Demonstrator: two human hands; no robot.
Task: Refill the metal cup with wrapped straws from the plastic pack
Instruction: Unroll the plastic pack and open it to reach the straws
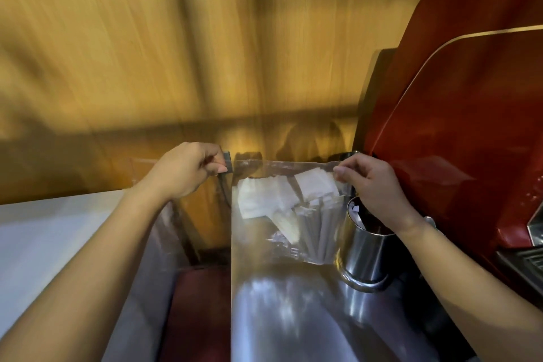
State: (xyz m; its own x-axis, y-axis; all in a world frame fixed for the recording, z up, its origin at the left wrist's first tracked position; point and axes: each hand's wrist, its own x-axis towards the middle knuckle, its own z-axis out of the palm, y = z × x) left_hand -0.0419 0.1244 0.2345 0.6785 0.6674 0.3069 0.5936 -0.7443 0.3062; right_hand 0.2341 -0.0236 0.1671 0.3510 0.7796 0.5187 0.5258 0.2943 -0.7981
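Note:
A clear plastic pack [264,232] hangs upright over the steel counter, holding several white paper-wrapped straws [311,214]. My left hand [188,170] pinches the pack's top left corner, and my right hand [373,185] pinches its top right corner. The pack's upper edge is stretched between them. The metal cup [364,256] stands on the counter just right of the pack, under my right wrist. A few wrapped straws show inside the cup; the rest of its inside is dark.
A red espresso machine [458,126] rises close on the right, its drip grate [526,258] beside the cup. A wooden wall [147,53] stands behind. A steel counter [293,317] lies below, with a white surface [44,244] to the left and a dark gap between them.

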